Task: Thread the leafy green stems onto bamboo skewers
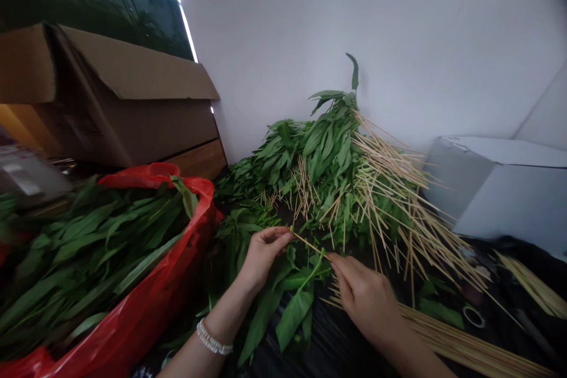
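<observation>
A thin wooden stick (310, 244) spans the gap between my hands, in the lower middle of the head view. My left hand (268, 251) pinches its far end, where a small bit of green stem pokes out above the fingertips. The fingers of my right hand (361, 286) are closed on the stick's near end; exactly where it ends inside the grip is hidden. Just under the stick, a leafy green sprig (295, 310) hangs with its stem close to my right fingertips. Whether that sprig is joined to the stick I cannot tell.
Leafy stalks on sticks (332, 142) are heaped against the wall. A red plastic bag (195, 236) full of leaves stands left, before an open cardboard box (146, 124). Bare sticks (469, 339) lie at lower right, near a tape roll (473, 316) and a white box (505, 189).
</observation>
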The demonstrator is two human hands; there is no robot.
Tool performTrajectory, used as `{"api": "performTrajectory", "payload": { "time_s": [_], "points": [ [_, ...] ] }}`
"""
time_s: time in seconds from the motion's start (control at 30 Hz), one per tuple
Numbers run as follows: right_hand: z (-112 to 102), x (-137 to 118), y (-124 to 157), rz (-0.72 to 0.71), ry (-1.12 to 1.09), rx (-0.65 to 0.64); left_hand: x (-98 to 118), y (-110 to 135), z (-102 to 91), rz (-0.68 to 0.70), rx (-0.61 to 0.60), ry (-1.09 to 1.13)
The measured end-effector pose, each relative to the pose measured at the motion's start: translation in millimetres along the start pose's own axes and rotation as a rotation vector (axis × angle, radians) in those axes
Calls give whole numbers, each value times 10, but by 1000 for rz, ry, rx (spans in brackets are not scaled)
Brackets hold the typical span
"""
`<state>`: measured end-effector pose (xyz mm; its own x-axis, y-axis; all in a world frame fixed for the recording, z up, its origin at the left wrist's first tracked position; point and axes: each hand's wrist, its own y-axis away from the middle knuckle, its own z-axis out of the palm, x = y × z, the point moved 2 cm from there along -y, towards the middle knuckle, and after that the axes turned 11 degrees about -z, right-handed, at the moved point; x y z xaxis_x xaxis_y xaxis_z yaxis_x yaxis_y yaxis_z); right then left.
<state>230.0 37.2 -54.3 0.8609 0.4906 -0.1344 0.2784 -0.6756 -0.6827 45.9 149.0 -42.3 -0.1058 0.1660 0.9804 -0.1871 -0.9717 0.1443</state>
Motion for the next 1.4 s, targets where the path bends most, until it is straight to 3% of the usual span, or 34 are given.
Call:
{"api": "performTrajectory", "payload": {
  "time_s": [0.2,0.43,0.53,0.87,1.2,1.4],
  "points": [
    [2,-7,0,2,30,-1,12,10,6,17,11,-42],
    [11,-44,9,18,113,-81,-3,0,-9,211,72,-276],
    [20,-41,11,36,82,-99,-10,8,3,228,64,-339],
    [39,-32,8,91,-102,2,-14,-13,-7,-54,-166,-13],
    [74,-43,37,84,-133,-44,-9,18,-1,-135,-270,-52],
    [118,-69,49,97,-130,-82,-94,70,100,-137,-380,-157]
  ]
}}
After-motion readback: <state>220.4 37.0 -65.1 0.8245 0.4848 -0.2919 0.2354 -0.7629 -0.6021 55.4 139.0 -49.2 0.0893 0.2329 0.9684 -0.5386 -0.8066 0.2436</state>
